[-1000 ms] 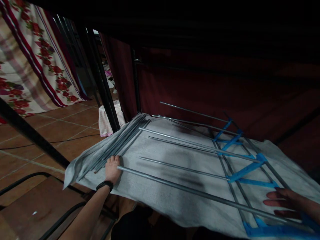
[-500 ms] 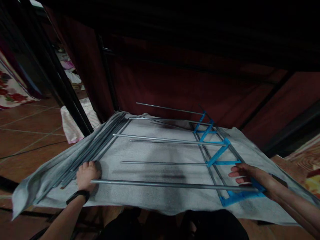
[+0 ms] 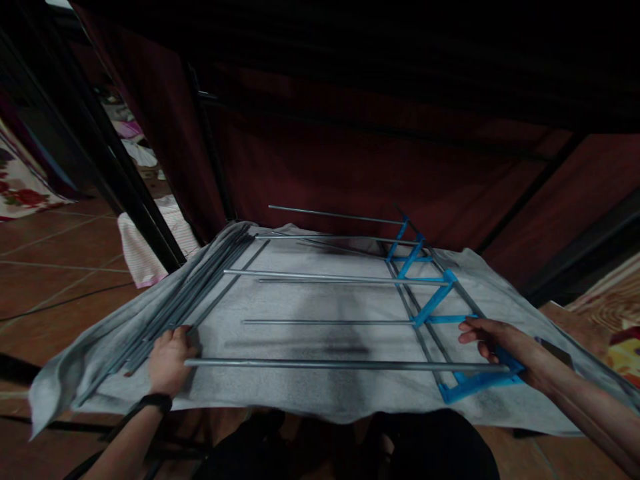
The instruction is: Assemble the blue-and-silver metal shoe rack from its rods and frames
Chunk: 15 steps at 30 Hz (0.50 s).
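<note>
Head view, a cloth-covered bed: one worker's hands span a half-built rack of gray tubes and blue bars. The left hand, wrist in a dark band, rests with bent fingers at the near end of a bundle of loose tubes; whether it grips one, I cannot tell. The nearest tube runs from beside that hand to the blue corner by the right hand, whose fingers curl loosely; its hold on the corner is hidden. The rack lies on its side on the pale cloth, several tubes pointing toward the bundle, a maroon curtain behind. The step in hand looks like steadying the rack and lining up that near tube; the next move would seem to call for a firm right-hand brace and a clean left-hand grip on one tube.
</note>
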Available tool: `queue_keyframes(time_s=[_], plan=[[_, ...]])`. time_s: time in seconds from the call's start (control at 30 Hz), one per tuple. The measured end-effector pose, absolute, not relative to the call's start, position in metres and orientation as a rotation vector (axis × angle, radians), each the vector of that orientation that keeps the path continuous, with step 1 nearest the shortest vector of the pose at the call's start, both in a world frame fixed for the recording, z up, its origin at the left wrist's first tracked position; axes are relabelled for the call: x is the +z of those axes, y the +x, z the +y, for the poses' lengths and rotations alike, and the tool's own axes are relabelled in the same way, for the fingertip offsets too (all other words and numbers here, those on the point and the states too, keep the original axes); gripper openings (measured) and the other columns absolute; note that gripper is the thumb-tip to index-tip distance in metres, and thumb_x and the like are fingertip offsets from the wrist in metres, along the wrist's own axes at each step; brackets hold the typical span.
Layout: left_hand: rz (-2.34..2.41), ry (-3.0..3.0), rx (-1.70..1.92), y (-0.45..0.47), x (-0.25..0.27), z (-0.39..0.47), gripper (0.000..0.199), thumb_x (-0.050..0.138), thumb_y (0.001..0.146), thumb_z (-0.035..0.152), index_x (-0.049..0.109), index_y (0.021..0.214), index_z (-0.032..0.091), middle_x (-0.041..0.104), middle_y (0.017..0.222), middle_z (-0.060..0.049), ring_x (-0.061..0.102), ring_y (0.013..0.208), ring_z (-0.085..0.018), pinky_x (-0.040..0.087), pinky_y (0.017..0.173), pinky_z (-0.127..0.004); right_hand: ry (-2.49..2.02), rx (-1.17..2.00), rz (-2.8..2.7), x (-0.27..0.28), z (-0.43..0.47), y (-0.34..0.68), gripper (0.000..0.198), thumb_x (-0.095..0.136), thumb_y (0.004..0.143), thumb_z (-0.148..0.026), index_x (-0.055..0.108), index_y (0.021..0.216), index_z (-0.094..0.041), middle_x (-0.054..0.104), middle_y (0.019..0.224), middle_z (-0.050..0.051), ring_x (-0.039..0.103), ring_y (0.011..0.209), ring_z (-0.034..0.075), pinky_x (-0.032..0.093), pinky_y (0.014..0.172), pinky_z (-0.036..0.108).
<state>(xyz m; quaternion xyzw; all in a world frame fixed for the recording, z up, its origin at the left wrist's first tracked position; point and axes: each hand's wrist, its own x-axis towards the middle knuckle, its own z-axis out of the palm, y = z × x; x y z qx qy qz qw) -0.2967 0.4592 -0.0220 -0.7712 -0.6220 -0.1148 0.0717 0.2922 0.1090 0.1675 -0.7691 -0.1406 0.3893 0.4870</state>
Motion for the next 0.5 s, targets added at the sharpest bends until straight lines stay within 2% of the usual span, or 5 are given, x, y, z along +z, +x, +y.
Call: queue_keyframes(time_s=[0.23,0.5], plan=[[-1.946,-2.278,-0.176,-0.28,-0.011,0.462,0.044,0.031,0.094,0.024,0.057,0.126,0.007,0.06,0.106,-0.019,0.056,0.101,-0.032,0.043,0.084,-0.039,-1.907,0.867,-0.396,0.167,0.108,0.29,0.023,0.064,0.084,-0.042,0.066,0.086,-0.02,0.065,0.077,0.007,0.047,0.047,0.01,0.035,0.035,0.021],[-2.099,-2.316,-0.223,-0.277,0.0,0.459,0.045,0.041,0.082,0.013,0.055,0.124,0.004,0.059,0.112,-0.022,0.058,0.106,-0.033,0.046,0.082,-0.038,-1.989,0.766,-0.43,0.151,0.11,0.301,0.026,0.064,0.08,-0.047,0.067,0.089,-0.023,0.065,0.08,0.011,0.044,0.043,0.012,0.032,0.031,0.023]])
